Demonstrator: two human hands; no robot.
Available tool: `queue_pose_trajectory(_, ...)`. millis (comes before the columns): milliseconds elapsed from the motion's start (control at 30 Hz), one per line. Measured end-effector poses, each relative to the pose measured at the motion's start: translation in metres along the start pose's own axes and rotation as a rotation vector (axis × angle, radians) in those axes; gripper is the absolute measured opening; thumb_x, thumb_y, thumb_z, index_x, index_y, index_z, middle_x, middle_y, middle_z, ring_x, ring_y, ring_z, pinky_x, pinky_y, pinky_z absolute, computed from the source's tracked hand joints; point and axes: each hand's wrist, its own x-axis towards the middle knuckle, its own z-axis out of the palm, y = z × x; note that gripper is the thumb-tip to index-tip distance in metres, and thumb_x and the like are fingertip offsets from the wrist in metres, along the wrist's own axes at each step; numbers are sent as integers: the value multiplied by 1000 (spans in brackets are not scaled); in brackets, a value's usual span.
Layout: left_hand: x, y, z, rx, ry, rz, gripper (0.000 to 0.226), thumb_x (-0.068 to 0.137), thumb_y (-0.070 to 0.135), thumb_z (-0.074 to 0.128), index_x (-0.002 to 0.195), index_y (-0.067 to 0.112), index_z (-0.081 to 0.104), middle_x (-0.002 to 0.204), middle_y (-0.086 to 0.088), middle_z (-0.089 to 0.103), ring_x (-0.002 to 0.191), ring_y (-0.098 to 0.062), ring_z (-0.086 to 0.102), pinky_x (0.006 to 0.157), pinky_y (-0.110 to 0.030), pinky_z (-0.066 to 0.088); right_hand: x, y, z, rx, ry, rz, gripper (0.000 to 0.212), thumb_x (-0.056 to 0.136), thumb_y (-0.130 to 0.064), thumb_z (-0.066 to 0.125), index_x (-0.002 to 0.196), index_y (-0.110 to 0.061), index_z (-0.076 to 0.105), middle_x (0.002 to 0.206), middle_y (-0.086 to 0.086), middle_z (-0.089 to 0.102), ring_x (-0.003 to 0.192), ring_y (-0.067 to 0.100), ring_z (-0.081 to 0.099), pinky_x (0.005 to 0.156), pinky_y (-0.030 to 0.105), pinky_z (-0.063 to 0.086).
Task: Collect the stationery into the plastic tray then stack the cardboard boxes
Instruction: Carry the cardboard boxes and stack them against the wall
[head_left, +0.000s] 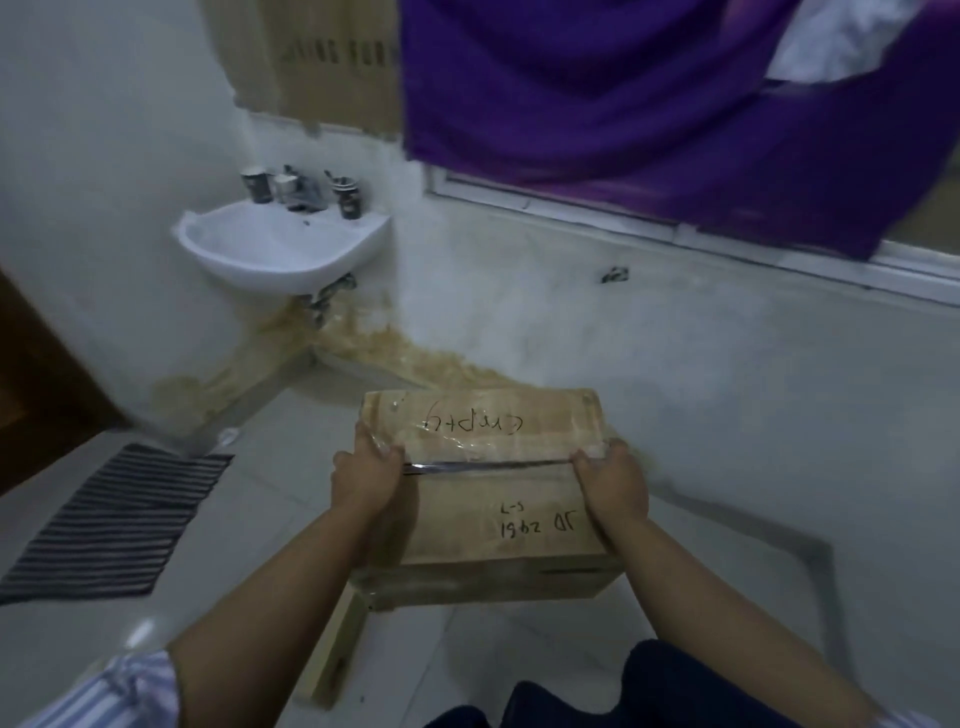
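A taped cardboard box (488, 499) with handwriting on its top is held between both hands in the centre of the head view. My left hand (366, 478) grips its left edge, fingers curled over the top. My right hand (610, 486) grips the right edge the same way. Under it shows part of another cardboard box (337, 654), its corner and side sticking out at the lower left. I cannot tell if the upper box rests on it or hangs just above. No plastic tray or stationery is in view.
A white wall-mounted sink (280, 244) with cups on its rim hangs at the back left. A striped mat (114, 525) lies on the tiled floor at left. A purple curtain (649, 104) covers the window at upper right. My knees (649, 691) are at the bottom.
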Motion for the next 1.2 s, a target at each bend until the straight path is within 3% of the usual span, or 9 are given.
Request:
queue_pose_trajectory(300, 64, 108, 89, 158, -245, 206, 62, 94, 42, 43, 147, 20, 19, 136, -29, 36, 121, -47, 44, 104, -46, 37, 58, 64, -46, 80, 186, 277, 43, 92, -34, 52, 120, -2, 48, 119, 22, 57, 107, 37, 55, 82, 38, 45)
queue_pose_trajectory(500, 103, 174, 139, 252, -422, 431, 64, 95, 40, 43, 148, 19, 13, 143, -26, 35, 128, -45, 40, 104, -47, 37, 86, 86, -63, 122, 369, 467, 45, 92, -35, 51, 124, -4, 45, 120, 23, 52, 109, 38, 52, 89, 41, 45)
queue_pose_trajectory(633, 113, 214, 177, 346, -536, 577, 61, 95, 38, 45, 145, 17, 17, 138, -26, 41, 121, -46, 47, 100, -49, 41, 81, 104, -67, 131, 506, 618, 49, 93, -38, 49, 128, -5, 41, 122, 23, 50, 112, 37, 50, 90, 42, 43)
queue_pose_trajectory(833, 91, 240, 241, 427, -707, 702, 66, 94, 40, 47, 148, 19, 14, 144, -24, 37, 128, -43, 39, 104, -47, 37, 45, 138, -72, 165, 635, 843, 49, 92, -37, 50, 125, -3, 43, 121, 23, 51, 110, 39, 51, 90, 42, 44)
queue_pose_trajectory(1033, 30, 260, 320, 433, -906, 841, 61, 91, 37, 53, 143, 17, 27, 138, -13, 48, 122, -34, 50, 98, -40, 45, 2, 194, -93, 199, 741, 1067, 47, 91, -37, 49, 123, -3, 44, 118, 22, 53, 105, 38, 54, 89, 43, 48)
queue_pose_trajectory(1200, -21, 292, 393, 486, -979, 892, 68, 92, 41, 51, 147, 17, 18, 143, -18, 42, 127, -37, 45, 102, -43, 41, 5, 257, -132, 223, 805, 1170, 51, 91, -37, 51, 128, -3, 41, 124, 23, 50, 110, 39, 50, 91, 44, 43)
